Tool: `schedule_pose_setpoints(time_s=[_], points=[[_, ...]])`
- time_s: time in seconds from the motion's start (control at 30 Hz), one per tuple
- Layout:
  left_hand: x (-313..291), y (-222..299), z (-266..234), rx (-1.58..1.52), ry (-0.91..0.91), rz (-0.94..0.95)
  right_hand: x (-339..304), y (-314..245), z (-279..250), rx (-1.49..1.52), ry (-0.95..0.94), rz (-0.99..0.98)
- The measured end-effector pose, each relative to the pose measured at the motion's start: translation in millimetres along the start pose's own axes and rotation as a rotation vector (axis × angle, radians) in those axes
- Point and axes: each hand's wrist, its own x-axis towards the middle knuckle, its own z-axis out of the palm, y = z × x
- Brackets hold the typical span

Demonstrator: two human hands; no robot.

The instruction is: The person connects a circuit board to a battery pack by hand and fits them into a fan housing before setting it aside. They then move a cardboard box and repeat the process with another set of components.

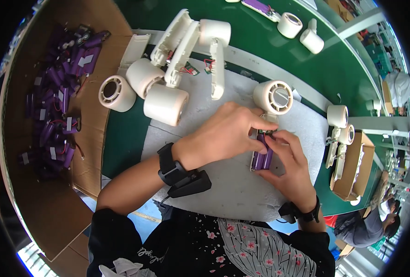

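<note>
**Purple cells in fan handle, both hands on it**

Purple battery cells [262,156] sat in the open cream fan handle [260,159], on the grey mat [223,184]. Long axis ran away from me, fan head [273,97] at far end. L hand [223,134] reached over from left, fingers pinched shut at the handle's upper end. R hand [290,164] cupped the lower end from the right, fingers closed on it. I judged both equally near. Cardboard box of spare cells [57,92] sat far left.
</note>
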Motion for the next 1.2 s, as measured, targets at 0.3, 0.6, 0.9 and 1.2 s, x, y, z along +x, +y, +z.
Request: schedule_pose_setpoints(time_s=[0.3,0.6,0.9,1.2], points=[[-2,-2,10,0.034,0.157,0.159,17,-5,-11,-0.263,-0.059,-0.098],[-1,-4,10,0.029,0.258,0.026,141,51,-75,-0.66,0.148,-0.107],[2,-13,19,0.024,0.264,0.111,204,194,-157,-0.594,0.113,0.475],[-5,-16,19,0.095,0.252,0.086,130,82,-172,-0.81,0.496,-0.082]])
